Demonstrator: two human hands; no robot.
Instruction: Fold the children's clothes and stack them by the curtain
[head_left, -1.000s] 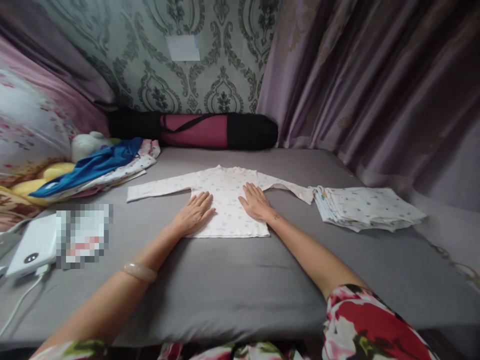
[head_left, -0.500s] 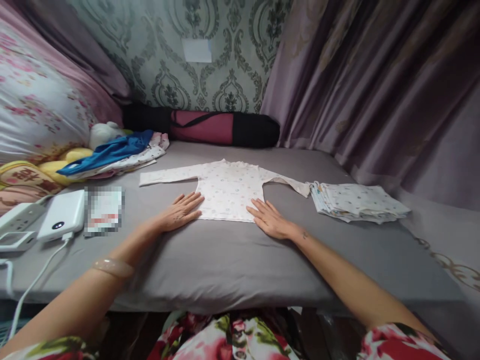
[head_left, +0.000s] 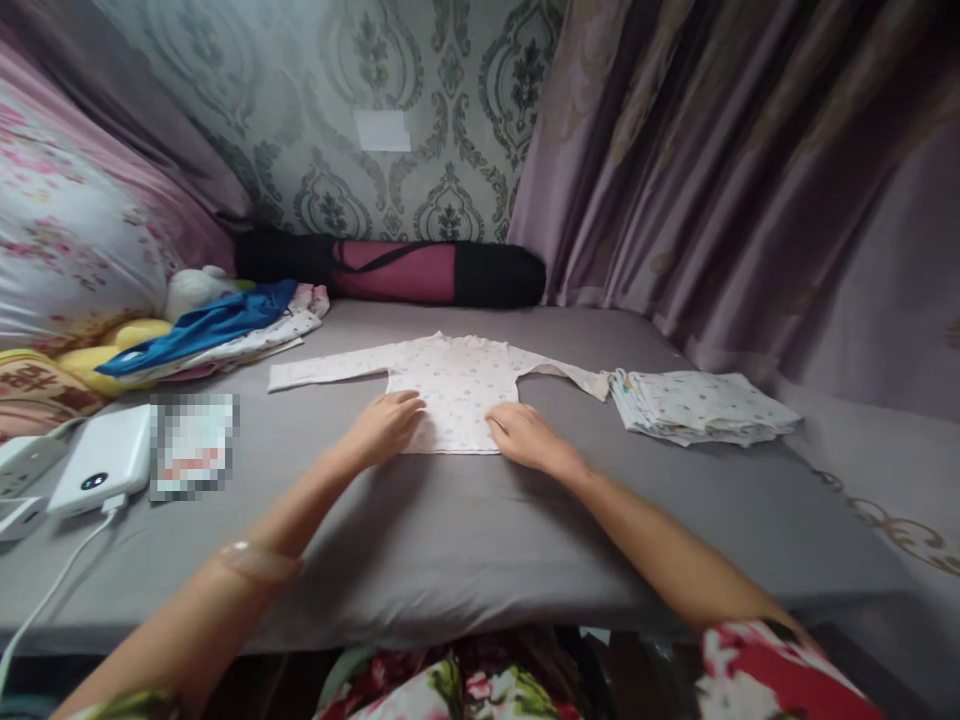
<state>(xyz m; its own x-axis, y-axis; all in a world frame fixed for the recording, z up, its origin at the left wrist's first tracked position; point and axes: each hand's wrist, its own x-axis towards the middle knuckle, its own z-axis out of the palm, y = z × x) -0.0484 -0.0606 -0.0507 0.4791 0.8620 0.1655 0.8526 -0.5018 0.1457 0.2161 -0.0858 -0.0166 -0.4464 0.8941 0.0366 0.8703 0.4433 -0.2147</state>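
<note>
Both hands curl on the bottom hem of the small white shirt (head_left: 450, 385) at frame centre: left hand (head_left: 386, 425) pinching one corner, right hand (head_left: 525, 437) the other. Uneven lifting could skew the hem and wrinkle the spread sleeves on the grey bed (head_left: 450, 540).

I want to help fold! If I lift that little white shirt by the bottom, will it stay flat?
Probably not. The shirt lies thin and limp on the bed, so it would likely droop. Its long sleeves would probably dangle. It looks light, though.
</note>
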